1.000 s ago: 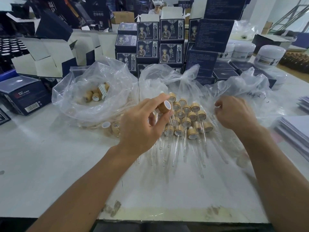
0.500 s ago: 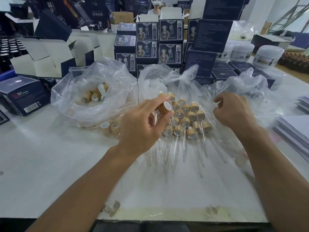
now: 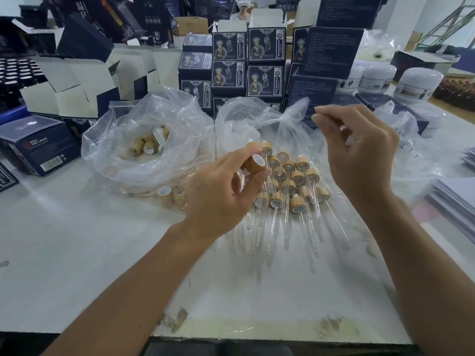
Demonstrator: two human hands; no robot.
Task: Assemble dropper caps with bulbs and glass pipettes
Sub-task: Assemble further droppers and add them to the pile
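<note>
1. My left hand [image 3: 221,191] pinches a round bamboo-coloured dropper cap w/ white inner lining [image 3: 254,164] btwn thumb and fingertips. Cap is tilted, open white end facing up and right, held just above the pile.
2. Landmark = pile of finished droppers, bamboo caps w/ clear glass pipettes [image 3: 290,183], lying on the white table [image 3: 64,253]. Caps sit at the far side of the pile; pipette tips fan out toward me.
3. My right hand [image 3: 359,152] is raised above and right of the pile, fingers curled, thumb and forefinger closed together at the top. Looks like a thin clear glass pipette [image 3: 324,136] is pinched there, but it's blurred and nearly see-through, so I can't tell for sure what the hand grips.
4. Left of the pile: crumpled clear plastic bag w/ loose bamboo caps inside [image 3: 146,147]. A few more caps lie at its near edge, close to my left hand.
5. Behind the pile: another crumpled clear plastic bag [image 3: 257,119]; behind that, a stack of dark blue printed cartons [image 3: 246,62].
6. Far right of the pile: white round jars w/ lids [image 3: 416,83] at the back, and a stack of pale paper sheets [image 3: 457,201] at the table edge.
7. Far left of the pile: open white-lined cartons [image 3: 74,86] and one closed dark blue box w/ barcode [image 3: 38,142].
</note>
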